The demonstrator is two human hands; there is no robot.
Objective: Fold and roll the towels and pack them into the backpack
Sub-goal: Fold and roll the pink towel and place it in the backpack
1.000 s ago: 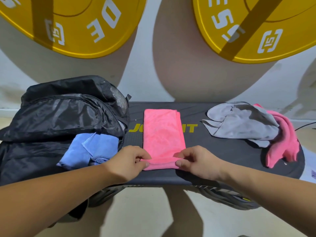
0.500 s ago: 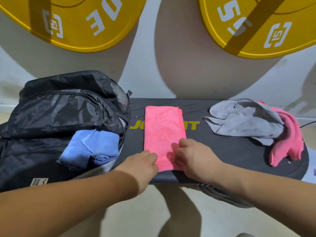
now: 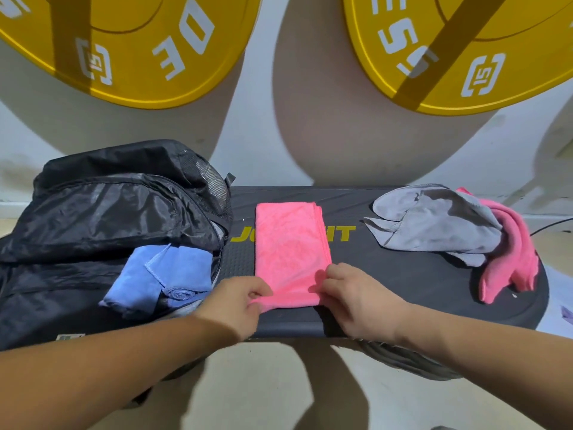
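- Now, left grip (image 3: 238, 301) and right grip (image 3: 356, 301) both pinch near edge of fuzzy pink towel (image 3: 290, 249), folded strip on textured desk (image 3: 403, 290).
- Shiny black backpack (image 3: 102, 218) at 9 o'clock.

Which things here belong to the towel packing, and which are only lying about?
Belong to the job: folded pink towel, pinched at its near end by left hand and right hand; grey towel; crumpled pink towel; blue towels in the open backpack.
Only lying about: left yellow plate; right yellow plate; black bench, merely the work surface.
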